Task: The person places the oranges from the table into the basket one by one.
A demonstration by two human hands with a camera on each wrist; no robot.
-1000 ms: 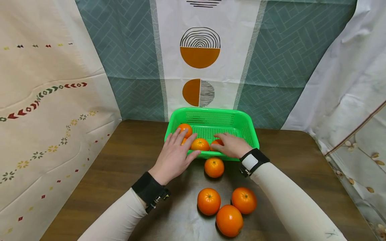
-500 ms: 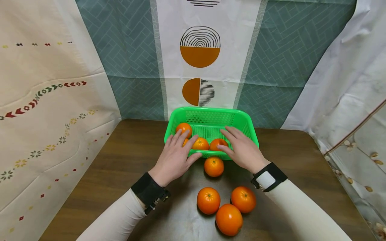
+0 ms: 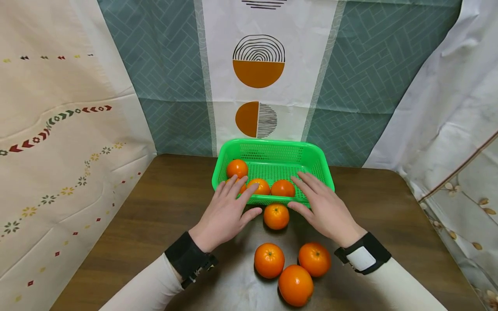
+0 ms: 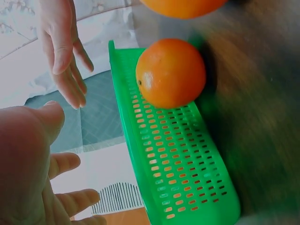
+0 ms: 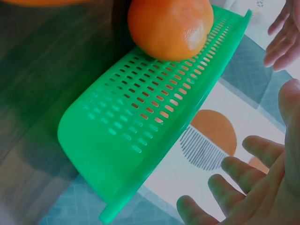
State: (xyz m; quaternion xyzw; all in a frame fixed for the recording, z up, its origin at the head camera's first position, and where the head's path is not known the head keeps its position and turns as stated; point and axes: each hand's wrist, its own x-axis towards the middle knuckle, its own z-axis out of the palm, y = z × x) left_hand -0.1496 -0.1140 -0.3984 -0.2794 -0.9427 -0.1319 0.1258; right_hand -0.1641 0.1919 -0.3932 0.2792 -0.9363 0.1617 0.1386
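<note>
A green plastic basket (image 3: 268, 151) with slotted walls stands at the back of the table and holds several oranges, among them a right-hand orange (image 3: 282, 188) and a rear-left orange (image 3: 237, 168). My left hand (image 3: 225, 211) hovers over the basket's front left rim, fingers spread, partly covering an orange inside. On the other side, my right hand (image 3: 327, 211) is held above the front right rim with its fingers extended. Neither hand holds anything. Between them a single orange (image 3: 276, 216) sits just outside the front wall, seen large in the left wrist view (image 4: 171, 72).
Closer to me, three oranges lie grouped on the table: a left one (image 3: 269, 260), a right one (image 3: 315, 259) and a front one (image 3: 295, 285). A patterned cloth (image 3: 256, 95) hangs behind the basket, with pale cloths along both sides.
My right hand has let go of the right-hand orange in the basket, then drawn back to the right and toward me. My left hand has shifted slightly toward me.
</note>
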